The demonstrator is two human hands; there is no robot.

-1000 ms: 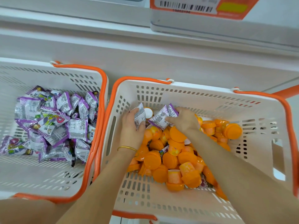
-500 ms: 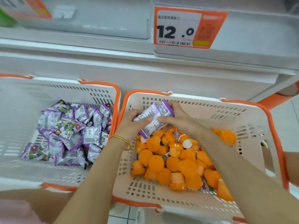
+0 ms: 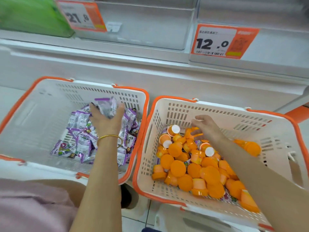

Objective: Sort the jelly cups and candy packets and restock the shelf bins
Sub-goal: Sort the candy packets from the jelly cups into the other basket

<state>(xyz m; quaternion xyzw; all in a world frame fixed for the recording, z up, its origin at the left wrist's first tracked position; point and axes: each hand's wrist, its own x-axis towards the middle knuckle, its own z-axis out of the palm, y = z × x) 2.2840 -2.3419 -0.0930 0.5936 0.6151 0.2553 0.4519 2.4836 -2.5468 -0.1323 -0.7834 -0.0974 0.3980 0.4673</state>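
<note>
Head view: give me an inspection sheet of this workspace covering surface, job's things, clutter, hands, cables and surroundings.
Surface: white ledge below the bins; two orange-rimmed baskets sit side by side in front of it.
Job's things: packets piled in the left basket; jelly cups in the right basket, with a few packets showing beneath them.
Clutter: nothing seen.
Hands: left hand over the left basket, around a blurred bunch of packets, gripping or releasing unclear; right hand has its fingers spread above the jelly cups and holds nothing.
Cables: nothing seen.
Surroundings: 21.8 tag, 12.0 tag, green pack at top left.
</note>
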